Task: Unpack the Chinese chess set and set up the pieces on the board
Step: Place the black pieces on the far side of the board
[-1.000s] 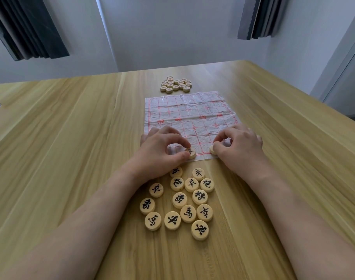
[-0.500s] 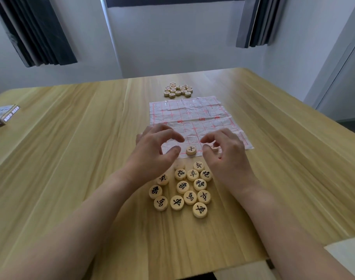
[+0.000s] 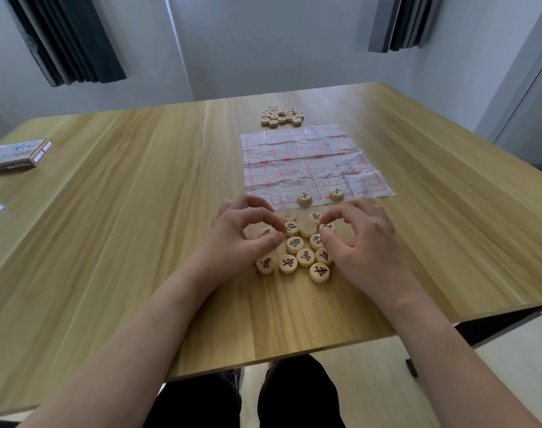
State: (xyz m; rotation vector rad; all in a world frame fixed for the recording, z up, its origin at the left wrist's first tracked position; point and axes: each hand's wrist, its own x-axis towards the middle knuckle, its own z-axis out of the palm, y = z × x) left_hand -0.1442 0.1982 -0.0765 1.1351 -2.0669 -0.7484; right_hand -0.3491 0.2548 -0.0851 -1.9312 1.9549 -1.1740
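Pale wooden table [image 3: 140,242] spreads before me, with the crinkled white paper board with red grid lines [image 3: 310,162] laid flat. Two round wooden black-lettered pieces [image 3: 304,197] sit on its near edge. My left hand [image 3: 242,239] pinches one disc from the near cluster of black-marked wooden discs [image 3: 294,245]; my right hand [image 3: 359,242] pinches another.

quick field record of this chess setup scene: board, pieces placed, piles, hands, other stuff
board: paper sheet with red grid, creased, flat on wooden table
pieces on board: two, at near edge
near pile: black-character pieces, off the board, under the hands
far pile: cluster beyond the board
left hand: pinching a piece in near pile
right hand: pinching a piece in near pile
other: box at table's left edge
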